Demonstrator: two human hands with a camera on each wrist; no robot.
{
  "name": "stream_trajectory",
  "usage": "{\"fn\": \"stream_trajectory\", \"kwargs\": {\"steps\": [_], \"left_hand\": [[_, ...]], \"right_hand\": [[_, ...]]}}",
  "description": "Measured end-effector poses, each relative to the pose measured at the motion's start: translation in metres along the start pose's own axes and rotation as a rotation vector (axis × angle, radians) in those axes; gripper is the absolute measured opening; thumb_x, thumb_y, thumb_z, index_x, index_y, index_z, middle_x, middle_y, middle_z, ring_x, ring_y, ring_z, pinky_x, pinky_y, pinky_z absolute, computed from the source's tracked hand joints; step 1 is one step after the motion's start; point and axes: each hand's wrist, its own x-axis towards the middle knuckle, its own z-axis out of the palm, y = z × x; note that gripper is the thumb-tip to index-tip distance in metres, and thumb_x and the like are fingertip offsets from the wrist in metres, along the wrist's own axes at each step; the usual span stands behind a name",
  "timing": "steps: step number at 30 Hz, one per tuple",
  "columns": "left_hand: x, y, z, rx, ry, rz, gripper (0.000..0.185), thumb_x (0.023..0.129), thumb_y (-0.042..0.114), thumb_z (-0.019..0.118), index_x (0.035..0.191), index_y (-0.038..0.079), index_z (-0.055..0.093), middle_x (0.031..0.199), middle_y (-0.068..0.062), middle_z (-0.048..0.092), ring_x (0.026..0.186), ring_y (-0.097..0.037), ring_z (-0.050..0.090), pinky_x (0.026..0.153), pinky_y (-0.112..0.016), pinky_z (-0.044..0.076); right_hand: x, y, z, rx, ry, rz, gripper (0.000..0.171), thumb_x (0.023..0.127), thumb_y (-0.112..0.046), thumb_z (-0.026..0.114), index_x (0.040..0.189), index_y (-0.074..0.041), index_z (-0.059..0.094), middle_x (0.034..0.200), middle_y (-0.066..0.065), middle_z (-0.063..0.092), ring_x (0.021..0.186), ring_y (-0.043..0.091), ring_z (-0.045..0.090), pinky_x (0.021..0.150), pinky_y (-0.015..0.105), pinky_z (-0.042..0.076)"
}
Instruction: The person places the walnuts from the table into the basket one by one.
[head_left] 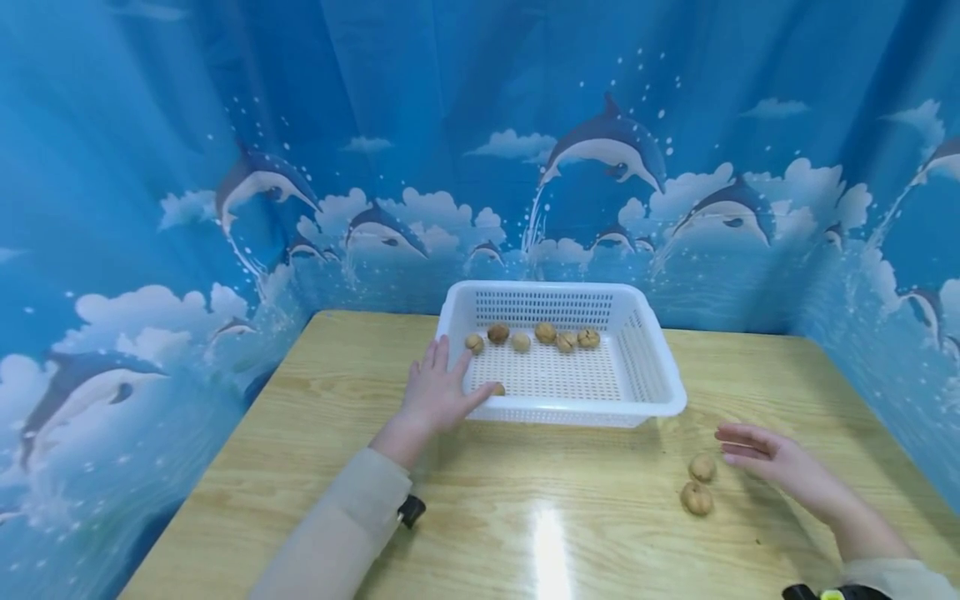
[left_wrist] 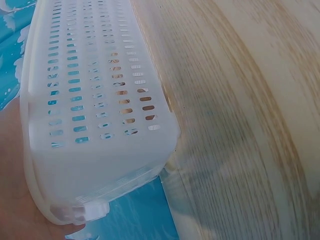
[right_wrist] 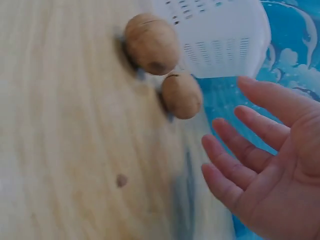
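Observation:
My left hand rests on the front left corner of a white plastic basket, fingers spread straight along its left rim and thumb over the front rim. In the left wrist view, the palm lies against the rim beside the slotted wall. Several walnuts sit in the basket, mostly along its back; one is partly hidden behind the front rim near the thumb. Two more walnuts, one behind the other, lie on the table. To their right my right hand hovers with relaxed fingers, holding nothing.
The basket stands on a light wooden table near its back edge. A blue curtain printed with dolphins surrounds the back and both sides. In the right wrist view, a small brown speck lies on the tabletop.

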Motion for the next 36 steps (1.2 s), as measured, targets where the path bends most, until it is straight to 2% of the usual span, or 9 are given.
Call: {"fn": "stream_trajectory", "kwargs": {"steps": [2, 6, 13, 19, 24, 28, 30, 33, 36], "left_hand": [[0.000, 0.000, 0.000, 0.006, 0.000, 0.001, 0.082, 0.086, 0.071, 0.035, 0.149, 0.019, 0.025, 0.155, -0.015, 0.000, 0.141, -0.034, -0.002, 0.109, -0.058, 0.009], [0.000, 0.000, -0.001, 0.009, 0.005, 0.007, 0.083, 0.086, 0.072, 0.034, 0.149, 0.018, 0.026, 0.155, -0.016, 0.000, 0.140, -0.035, -0.002, 0.108, -0.058, 0.009], [0.000, -0.001, -0.004, 0.005, 0.007, 0.006, 0.081, 0.087, 0.070, 0.034, 0.148, 0.018, 0.026, 0.155, -0.017, -0.001, 0.140, -0.034, -0.004, 0.108, -0.058, 0.008], [0.000, -0.001, -0.004, -0.005, 0.004, 0.013, 0.080, 0.087, 0.070, 0.035, 0.148, 0.019, 0.027, 0.155, -0.017, 0.000, 0.140, -0.035, -0.003, 0.109, -0.058, 0.008], [-0.001, 0.001, -0.003, -0.008, -0.003, 0.016, 0.079, 0.087, 0.069, 0.036, 0.148, 0.019, 0.028, 0.155, -0.017, 0.000, 0.140, -0.035, -0.002, 0.108, -0.058, 0.008], [-0.002, 0.000, -0.002, -0.001, 0.004, 0.018, 0.078, 0.088, 0.068, 0.035, 0.148, 0.019, 0.028, 0.155, -0.017, 0.000, 0.140, -0.035, -0.002, 0.108, -0.058, 0.009], [-0.001, 0.000, -0.002, 0.002, 0.010, 0.021, 0.078, 0.088, 0.068, 0.035, 0.148, 0.019, 0.029, 0.155, -0.017, 0.001, 0.140, -0.036, -0.001, 0.108, -0.058, 0.010], [-0.001, 0.000, -0.002, -0.004, 0.017, 0.029, 0.078, 0.087, 0.069, 0.036, 0.147, 0.019, 0.030, 0.154, -0.018, 0.002, 0.140, -0.036, 0.001, 0.108, -0.058, 0.010], [-0.001, -0.001, -0.001, -0.005, 0.016, 0.027, 0.079, 0.087, 0.069, 0.036, 0.148, 0.018, 0.029, 0.155, -0.018, 0.002, 0.140, -0.036, 0.000, 0.108, -0.058, 0.010]], "right_hand": [[0.002, 0.004, 0.003, 0.008, -0.058, 0.041, 0.057, 0.096, -0.019, 0.053, 0.137, 0.014, 0.031, 0.134, 0.033, 0.041, 0.101, -0.012, 0.050, 0.080, 0.015, 0.045], [0.006, 0.008, 0.007, 0.011, -0.125, 0.073, 0.060, 0.095, -0.022, 0.055, 0.137, 0.013, 0.031, 0.135, 0.035, 0.037, 0.100, -0.015, 0.045, 0.081, 0.016, 0.045], [0.013, 0.007, 0.012, -0.006, -0.110, 0.057, 0.062, 0.092, -0.020, 0.059, 0.137, 0.013, 0.031, 0.135, 0.034, 0.038, 0.100, -0.016, 0.043, 0.082, 0.017, 0.044], [0.012, 0.011, 0.018, -0.126, -0.023, 0.010, 0.056, 0.088, -0.018, 0.065, 0.130, 0.012, 0.044, 0.126, 0.029, 0.050, 0.098, -0.013, 0.047, 0.080, 0.016, 0.044], [0.010, 0.013, 0.021, -0.194, 0.005, 0.042, 0.051, 0.087, -0.023, 0.067, 0.126, 0.006, 0.053, 0.123, 0.025, 0.055, 0.102, 0.001, 0.052, 0.080, 0.016, 0.043], [0.010, 0.010, 0.022, -0.241, 0.007, 0.095, 0.052, 0.087, -0.030, 0.066, 0.125, 0.003, 0.055, 0.123, 0.024, 0.056, 0.111, 0.028, 0.053, 0.085, 0.029, 0.046], [0.010, 0.010, 0.022, -0.255, 0.008, 0.110, 0.053, 0.086, -0.032, 0.066, 0.125, 0.002, 0.056, 0.123, 0.023, 0.056, 0.113, 0.036, 0.051, 0.086, 0.033, 0.045], [0.010, 0.009, 0.023, -0.249, 0.003, 0.116, 0.054, 0.087, -0.033, 0.066, 0.126, 0.003, 0.055, 0.123, 0.024, 0.055, 0.114, 0.042, 0.049, 0.087, 0.039, 0.046], [0.010, 0.009, 0.024, -0.258, 0.011, 0.106, 0.054, 0.087, -0.033, 0.066, 0.126, 0.002, 0.055, 0.123, 0.024, 0.056, 0.113, 0.041, 0.050, 0.087, 0.040, 0.046]]}}
